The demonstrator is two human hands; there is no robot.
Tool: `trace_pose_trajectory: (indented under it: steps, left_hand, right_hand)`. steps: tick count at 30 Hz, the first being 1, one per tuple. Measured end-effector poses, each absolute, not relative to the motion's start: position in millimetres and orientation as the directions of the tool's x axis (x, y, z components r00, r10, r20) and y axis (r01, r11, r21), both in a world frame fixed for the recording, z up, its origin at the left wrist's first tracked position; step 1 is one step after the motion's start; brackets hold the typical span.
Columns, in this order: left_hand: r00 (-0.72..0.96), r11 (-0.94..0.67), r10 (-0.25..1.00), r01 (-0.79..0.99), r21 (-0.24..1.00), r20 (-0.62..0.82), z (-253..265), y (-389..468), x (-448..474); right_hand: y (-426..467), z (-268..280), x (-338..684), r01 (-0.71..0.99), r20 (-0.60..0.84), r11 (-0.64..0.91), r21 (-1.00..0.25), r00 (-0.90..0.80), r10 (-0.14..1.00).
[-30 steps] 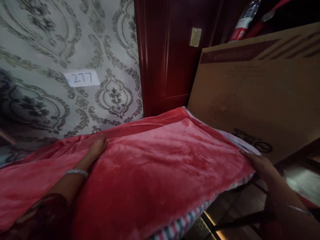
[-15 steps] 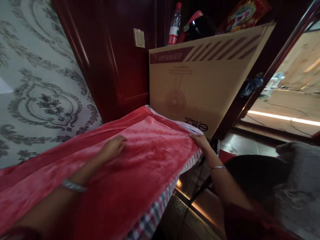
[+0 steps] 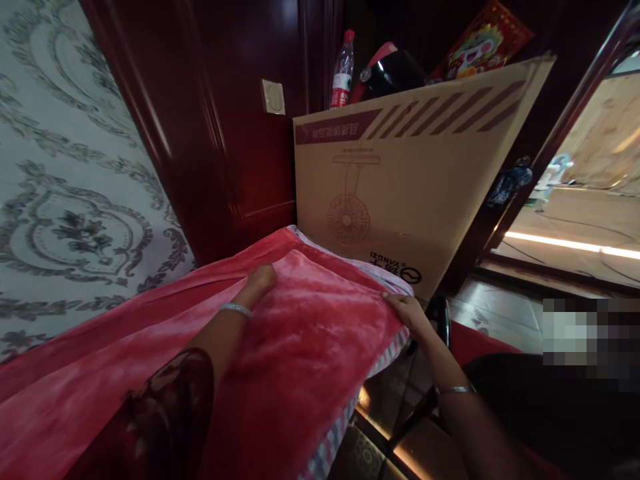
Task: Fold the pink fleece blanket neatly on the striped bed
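A red plush blanket is spread over a surface with a checked cloth showing beneath its right side. Its top layer is folded, with a pointed corner at the far end. My left hand is closed at the far edge of that layer, beside the raised corner; its fingertips are hidden. With thumb and fingers pinched together, my right hand holds the blanket's right far corner, near the striped rounded edge below. Both forearms wear silver bangles.
Behind the blanket stands a large cardboard box with a fan drawing. A red-capped bottle shows above it. Patterned wallpaper is at left. A black chair frame and a dark form, partly pixelated, are at right.
My left hand has moved forward and right across the blanket to the folded layer's far edge. My right hand keeps its hold on the corner. The view has shifted slightly.
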State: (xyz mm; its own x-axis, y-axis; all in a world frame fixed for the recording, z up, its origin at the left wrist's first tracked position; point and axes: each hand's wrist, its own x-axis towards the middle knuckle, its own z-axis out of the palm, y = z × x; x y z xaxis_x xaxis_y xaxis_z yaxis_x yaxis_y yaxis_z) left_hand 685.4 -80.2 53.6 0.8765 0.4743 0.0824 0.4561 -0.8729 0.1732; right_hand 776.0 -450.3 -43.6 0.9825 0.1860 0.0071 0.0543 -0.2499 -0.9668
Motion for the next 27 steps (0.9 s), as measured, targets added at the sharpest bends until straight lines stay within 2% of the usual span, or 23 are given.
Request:
trace_pose_trajectory:
  steps: [4,9,15,20,27]
  left_hand:
    - [0.855,-0.851,0.516,0.504,0.151,0.056,47,-68,707]
    - [0.851,-0.851,0.519,0.507,0.138,0.076,36,-71,735]
    - [0.853,-0.868,0.494,0.473,0.152,0.167,35,-71,750]
    - [0.791,-0.841,0.541,0.506,0.189,0.288,50,-49,760]
    - [0.863,-0.872,0.485,0.465,0.154,0.144,26,-48,772]
  right_hand:
    - [-450,-44,775,0.076,0.027,-0.287,-0.955,0.985,0.173]
    - [-451,-37,772,-0.064,-0.101,-0.222,-0.973,0.982,0.161]
    - [-451,-32,769,-0.070,-0.099,-0.206,-0.976,0.986,0.137]
    - [-450,-30,766,-0.029,-0.065,-0.188,-0.982,0.980,0.190]
    - [-451,-33,768,0.029,-0.006,-0.188,-0.982,0.983,0.181]
